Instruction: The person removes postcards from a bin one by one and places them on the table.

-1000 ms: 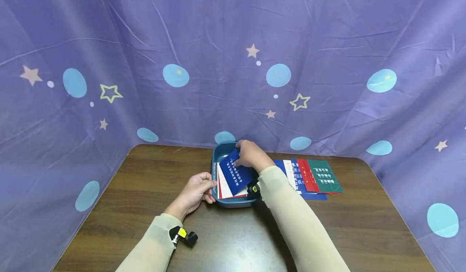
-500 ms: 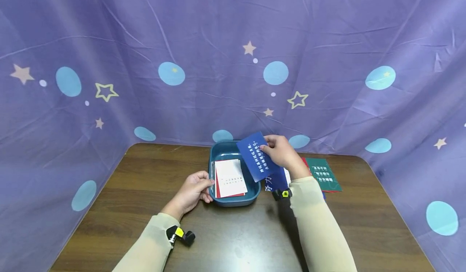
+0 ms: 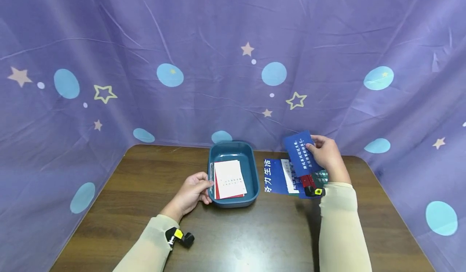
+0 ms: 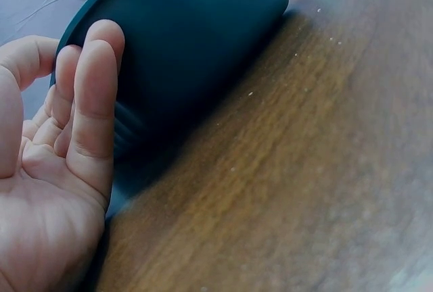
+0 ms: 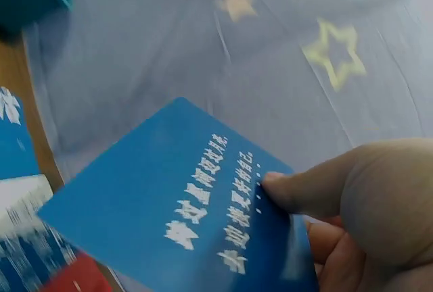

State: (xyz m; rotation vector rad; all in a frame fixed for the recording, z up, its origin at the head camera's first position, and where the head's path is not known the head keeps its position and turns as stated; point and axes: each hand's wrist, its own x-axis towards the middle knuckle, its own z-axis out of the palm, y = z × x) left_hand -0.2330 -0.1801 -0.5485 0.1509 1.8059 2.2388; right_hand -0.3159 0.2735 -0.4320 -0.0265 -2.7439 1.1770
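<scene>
My right hand [image 3: 327, 152] pinches a blue card [image 3: 301, 152] with white writing, thumb on its printed face, and holds it above the fanned cards at the right. In the right wrist view the same blue card [image 5: 183, 204] stands tilted in front of the curtain. At the left side of a dark teal tray [image 3: 253, 171] my left hand [image 3: 191, 193] grips the rim, thumb over the edge and fingers against the outer wall. Inside the tray lies a white card [image 3: 230, 177] on top of a red card [image 3: 217, 189].
Right of the tray, overlapping cards are spread on the wooden table [image 3: 225, 231]: a blue card [image 3: 275, 177], a white card [image 3: 289, 177], a red card [image 3: 307, 181] and others partly covered. A purple curtain [image 3: 204, 110] hangs along the table's back edge.
My right hand has lifted the blue card out of the tray and carried it right, over the spread cards. The white card in the tray is now uncovered. My left hand keeps its grip.
</scene>
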